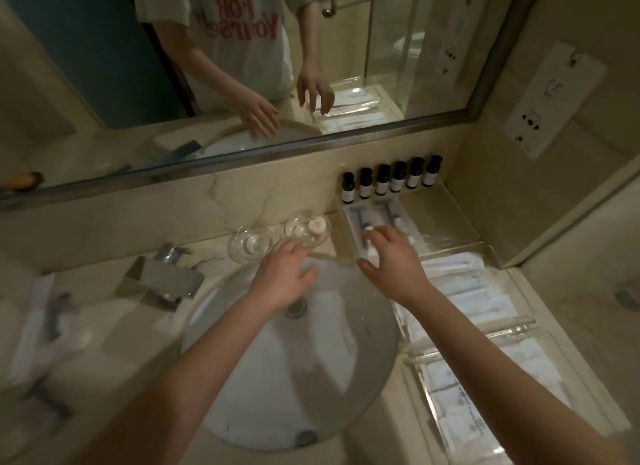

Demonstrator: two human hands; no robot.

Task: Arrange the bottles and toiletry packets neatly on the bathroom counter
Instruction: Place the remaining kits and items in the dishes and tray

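— Where do the bottles stand, from where you are?

— Take the sink (311, 378) as the clock face, with twelve at the mirror (242, 66). Six small dark bottles (391, 180) stand upright in a tight row at about one o'clock. Their backs are against the wall under the mirror and their pale labels face out.

— And the packets?

— Two clear toothbrush packets (360, 218) lie flat, side by side, just in front of that row, also at one o'clock. More white packets (464, 284) lie in a clear tray (485, 248) on the counter (561, 308) at three o'clock, running down towards four.

— What about the right hand?

— The right hand (391, 256) hangs over the near ends of the toothbrush packets. It is palm down, fingers straight and spread apart, thumb out to the side. I cannot tell whether the fingertips touch the plastic, because it is blurred there.

— The left?

— The left hand (284, 277) is over the sink's far rim at twelve o'clock, palm down. Its fingers are loosely together and a little bent, and they hold nothing. The fingertips point at two glass dishes (251, 244) at eleven to twelve. The dish nearer the bottles has a small pale round thing in it.

— The tap?

— The tap (162, 281) sits at about ten o'clock, well apart from both hands.
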